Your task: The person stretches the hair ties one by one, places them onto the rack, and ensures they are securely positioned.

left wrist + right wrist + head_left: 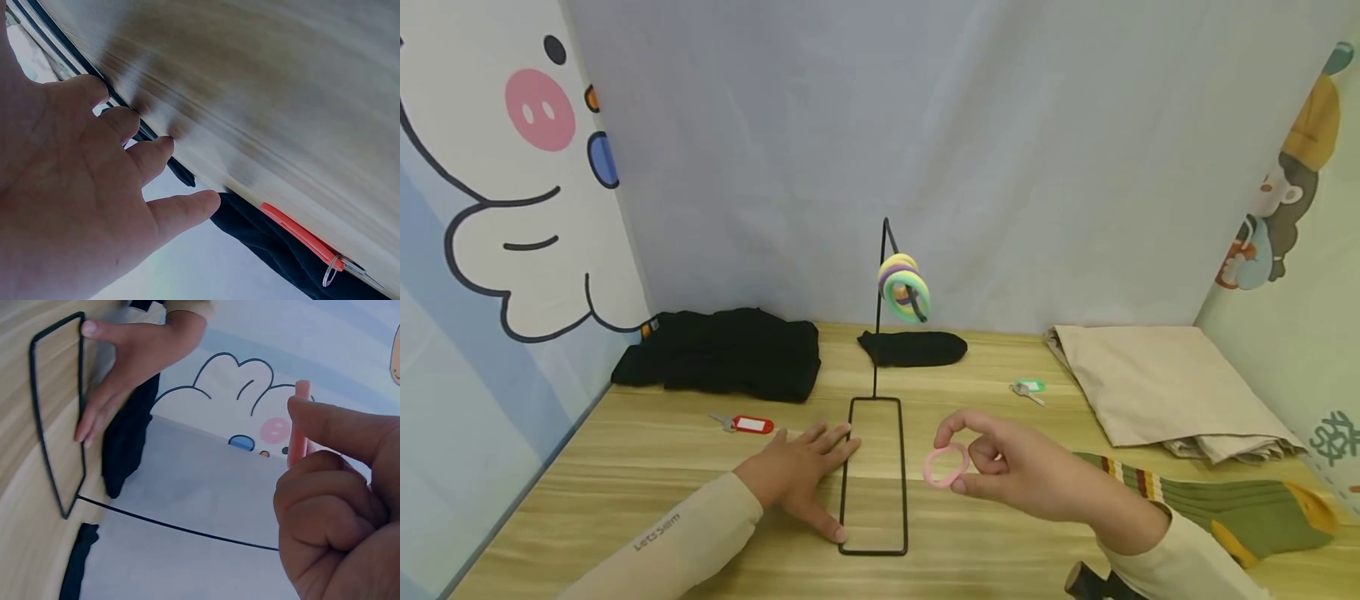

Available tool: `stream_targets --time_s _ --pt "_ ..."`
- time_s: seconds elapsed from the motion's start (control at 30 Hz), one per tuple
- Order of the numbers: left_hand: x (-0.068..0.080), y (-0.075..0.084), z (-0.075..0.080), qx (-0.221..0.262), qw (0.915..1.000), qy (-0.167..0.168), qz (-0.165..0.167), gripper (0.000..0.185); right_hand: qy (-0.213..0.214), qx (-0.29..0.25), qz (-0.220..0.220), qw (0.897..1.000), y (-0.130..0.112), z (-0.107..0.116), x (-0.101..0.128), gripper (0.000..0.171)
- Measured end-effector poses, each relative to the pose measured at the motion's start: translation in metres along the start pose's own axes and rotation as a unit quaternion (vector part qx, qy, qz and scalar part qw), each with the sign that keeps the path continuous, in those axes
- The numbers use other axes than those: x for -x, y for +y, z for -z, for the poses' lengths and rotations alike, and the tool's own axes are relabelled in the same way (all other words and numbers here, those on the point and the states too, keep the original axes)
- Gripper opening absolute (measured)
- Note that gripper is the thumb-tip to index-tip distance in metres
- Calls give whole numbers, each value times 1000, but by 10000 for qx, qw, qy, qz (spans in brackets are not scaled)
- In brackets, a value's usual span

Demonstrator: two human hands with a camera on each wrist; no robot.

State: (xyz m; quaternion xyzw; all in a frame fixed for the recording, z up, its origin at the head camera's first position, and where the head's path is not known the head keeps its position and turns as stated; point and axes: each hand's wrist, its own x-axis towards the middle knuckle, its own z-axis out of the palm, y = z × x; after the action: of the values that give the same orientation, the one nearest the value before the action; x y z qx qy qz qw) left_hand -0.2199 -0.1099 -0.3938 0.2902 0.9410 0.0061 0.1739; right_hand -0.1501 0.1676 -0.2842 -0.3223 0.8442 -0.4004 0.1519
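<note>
A black wire stand (904, 475) has a rectangular base on the table and a thin upright post. From its sloping top arm hang several rings (898, 279) in yellow, purple and green. My left hand (801, 475) lies spread beside the base, fingertips and thumb touching its left bar; the left wrist view shows the straight fingers (181, 209) at the wire. To the right of the base, my right hand (1030, 471) pinches a pink ring (928, 475) between thumb and forefinger above the table. Edge-on in the right wrist view, the pink ring (300, 425) looks like a short bar.
Behind lie folded black cloth (722, 354) and a black sock (917, 348). A red-tagged key (752, 425) is at left, a green-tagged key (1032, 386) at right. Beige cloth (1150, 375) and green striped socks (1247, 508) lie at the right. A grey curtain (1000, 150) hangs behind.
</note>
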Motion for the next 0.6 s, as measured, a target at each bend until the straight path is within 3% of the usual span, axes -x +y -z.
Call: stream_targets --time_s 0.27,0.6 --pt "-1 -1 -1 -24 10000 60 -22 114 388 108 565 9976 -26 5 0 27" --pt "0 -1 -1 -24 10000 87 -33 114 1127 196 1308 9848 -60 19 -1 30"
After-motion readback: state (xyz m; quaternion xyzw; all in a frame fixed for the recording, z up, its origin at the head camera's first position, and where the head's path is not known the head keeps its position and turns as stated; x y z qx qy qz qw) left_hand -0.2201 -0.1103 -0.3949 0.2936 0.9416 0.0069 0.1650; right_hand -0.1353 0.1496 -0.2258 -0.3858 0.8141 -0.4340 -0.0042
